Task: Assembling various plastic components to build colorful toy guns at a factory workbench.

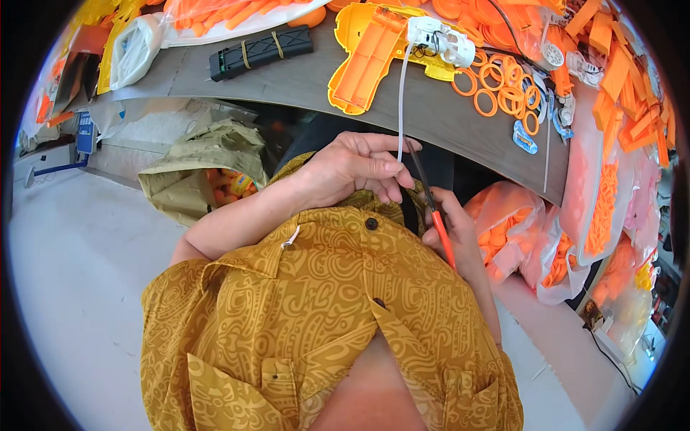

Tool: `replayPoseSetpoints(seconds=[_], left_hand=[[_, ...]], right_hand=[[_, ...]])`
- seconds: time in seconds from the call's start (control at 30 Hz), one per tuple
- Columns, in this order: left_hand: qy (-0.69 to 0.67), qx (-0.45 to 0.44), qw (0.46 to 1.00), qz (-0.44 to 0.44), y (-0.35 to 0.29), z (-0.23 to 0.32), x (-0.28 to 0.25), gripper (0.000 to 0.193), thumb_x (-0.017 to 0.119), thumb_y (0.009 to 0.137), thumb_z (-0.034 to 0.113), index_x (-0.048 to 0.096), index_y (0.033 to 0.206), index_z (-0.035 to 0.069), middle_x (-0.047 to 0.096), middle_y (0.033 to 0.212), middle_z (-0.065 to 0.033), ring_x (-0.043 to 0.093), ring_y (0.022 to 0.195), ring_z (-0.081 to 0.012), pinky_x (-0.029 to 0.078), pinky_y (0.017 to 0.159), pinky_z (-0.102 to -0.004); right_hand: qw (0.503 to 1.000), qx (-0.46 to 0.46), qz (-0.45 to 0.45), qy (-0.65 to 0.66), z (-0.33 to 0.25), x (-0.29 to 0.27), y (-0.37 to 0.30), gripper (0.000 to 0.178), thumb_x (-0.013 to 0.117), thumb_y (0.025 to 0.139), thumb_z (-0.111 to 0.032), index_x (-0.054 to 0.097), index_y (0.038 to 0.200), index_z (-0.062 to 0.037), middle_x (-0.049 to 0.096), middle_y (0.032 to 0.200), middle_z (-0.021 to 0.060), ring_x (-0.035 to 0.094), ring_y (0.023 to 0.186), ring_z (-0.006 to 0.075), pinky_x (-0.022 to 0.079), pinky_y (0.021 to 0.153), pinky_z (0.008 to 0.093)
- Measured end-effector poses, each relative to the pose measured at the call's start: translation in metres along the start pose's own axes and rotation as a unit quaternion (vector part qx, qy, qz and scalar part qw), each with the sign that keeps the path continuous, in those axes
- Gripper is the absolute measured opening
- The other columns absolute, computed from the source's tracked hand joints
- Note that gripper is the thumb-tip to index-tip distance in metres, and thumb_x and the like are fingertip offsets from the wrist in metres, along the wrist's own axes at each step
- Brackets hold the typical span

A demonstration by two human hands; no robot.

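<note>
My left hand is in front of the table's near edge, its thumb and forefinger pinching a thin translucent white tube. The tube runs up to a white plastic mechanism lying on a yellow-and-orange toy gun shell. In my right hand is a pair of scissors with red handles and long dark blades. The blades point up toward the tube's lower end, close to my left fingertips. Whether they touch the tube, I cannot tell.
Several orange rings lie right of the shell. A black banded part sits on the table to its left. Orange parts are heaped at the right. Below stand an olive sack and plastic bags of orange pieces.
</note>
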State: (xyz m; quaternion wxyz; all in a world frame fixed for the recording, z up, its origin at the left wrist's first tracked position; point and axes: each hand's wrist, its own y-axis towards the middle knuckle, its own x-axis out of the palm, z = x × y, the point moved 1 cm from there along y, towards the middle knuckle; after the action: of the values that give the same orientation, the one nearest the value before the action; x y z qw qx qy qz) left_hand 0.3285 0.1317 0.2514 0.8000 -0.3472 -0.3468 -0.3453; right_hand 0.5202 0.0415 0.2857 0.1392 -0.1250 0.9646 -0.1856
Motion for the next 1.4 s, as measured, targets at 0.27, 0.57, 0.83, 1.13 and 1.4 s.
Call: replayPoseSetpoints(seconds=[0.27, 0.57, 0.83, 1.13, 1.4], left_hand=[[0.021, -0.006, 1.000, -0.007, 0.005, 0.000, 0.000, 0.036, 0.052, 0.083, 0.008, 0.046, 0.116, -0.004, 0.063, 0.084, -0.0129, 0.062, 0.067, -0.0169, 0.049, 0.057, -0.0231], [0.025, -0.005, 1.000, 0.007, 0.003, 0.000, 0.002, 0.035, 0.054, 0.081, 0.007, 0.047, 0.114, -0.003, 0.063, 0.084, -0.0124, 0.062, 0.067, -0.0167, 0.049, 0.057, -0.0233], [0.024, -0.006, 1.000, 0.003, 0.004, -0.004, 0.003, 0.034, 0.054, 0.082, 0.009, 0.049, 0.113, -0.003, 0.063, 0.083, -0.0121, 0.062, 0.066, -0.0160, 0.049, 0.057, -0.0229], [0.036, -0.008, 0.999, 0.007, 0.001, 0.003, 0.001, 0.034, 0.051, 0.083, 0.008, 0.046, 0.114, -0.006, 0.062, 0.082, -0.0115, 0.062, 0.068, -0.0159, 0.049, 0.061, -0.0235], [0.215, -0.011, 0.976, 0.020, -0.002, -0.003, 0.006, 0.037, 0.057, 0.077, 0.005, 0.049, 0.112, -0.004, 0.064, 0.077, -0.0102, 0.061, 0.067, -0.0125, 0.048, 0.060, -0.0234]], right_hand=[[1.000, 0.006, -0.002, -0.007, -0.010, 0.004, 0.014, 0.054, 0.073, 0.064, -0.018, 0.046, 0.107, 0.0006, 0.050, 0.078, 0.0052, 0.045, 0.070, 0.0116, 0.039, 0.065, 0.0239], [1.000, -0.009, 0.002, -0.007, -0.003, 0.005, 0.017, 0.051, 0.073, 0.066, -0.022, 0.048, 0.105, -0.0001, 0.047, 0.071, 0.0032, 0.041, 0.063, 0.0105, 0.038, 0.058, 0.0228], [1.000, -0.017, 0.001, -0.012, -0.005, 0.002, 0.013, 0.050, 0.073, 0.065, -0.017, 0.049, 0.105, -0.0002, 0.047, 0.071, 0.0019, 0.041, 0.063, 0.0082, 0.037, 0.057, 0.0215], [1.000, -0.006, -0.019, 0.000, -0.003, 0.003, 0.021, 0.049, 0.074, 0.065, -0.016, 0.050, 0.105, -0.0007, 0.051, 0.073, 0.0005, 0.043, 0.064, 0.0077, 0.039, 0.059, 0.0213], [0.988, -0.106, 0.078, -0.080, 0.025, -0.011, 0.013, 0.055, 0.075, 0.064, -0.024, 0.050, 0.107, 0.0016, 0.056, 0.086, 0.0057, 0.050, 0.080, 0.0101, 0.042, 0.069, 0.0220]])
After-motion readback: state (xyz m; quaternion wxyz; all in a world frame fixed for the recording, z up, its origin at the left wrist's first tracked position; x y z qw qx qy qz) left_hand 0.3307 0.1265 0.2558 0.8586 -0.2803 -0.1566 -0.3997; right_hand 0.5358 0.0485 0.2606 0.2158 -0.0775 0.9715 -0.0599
